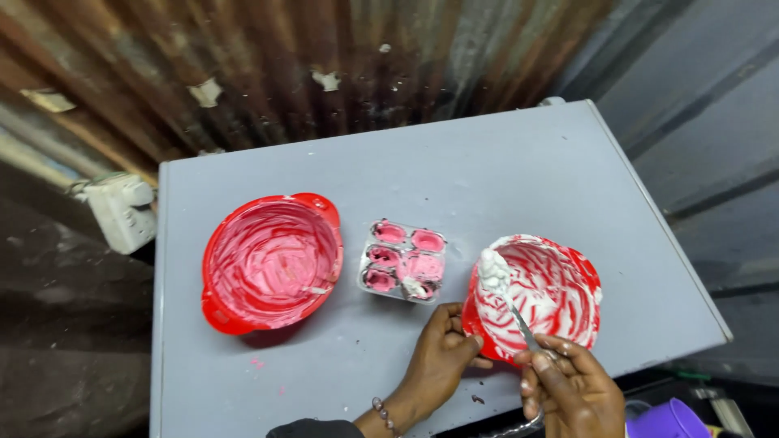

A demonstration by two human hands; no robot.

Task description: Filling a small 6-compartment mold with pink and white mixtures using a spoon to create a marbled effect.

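Head view: right hand (568, 388) pinches a metal spoon (510, 302) by the handle end, fingers pressed together around it. Spoon's long axis runs from the grip toward 11 o'clock, its heaped white-cream bowl up over the rim of the tilted red bowl (586, 272). Left hand (442, 350) clamps that bowl's near rim, thumb inside, tipping it. Six-cavity mould tray (403, 261) lies flat just beside, at 10 o'clock from the spoon tip, nearer the left hand. Second red bowl (272, 261) sits further at 9 o'clock on the grey table (503, 162).
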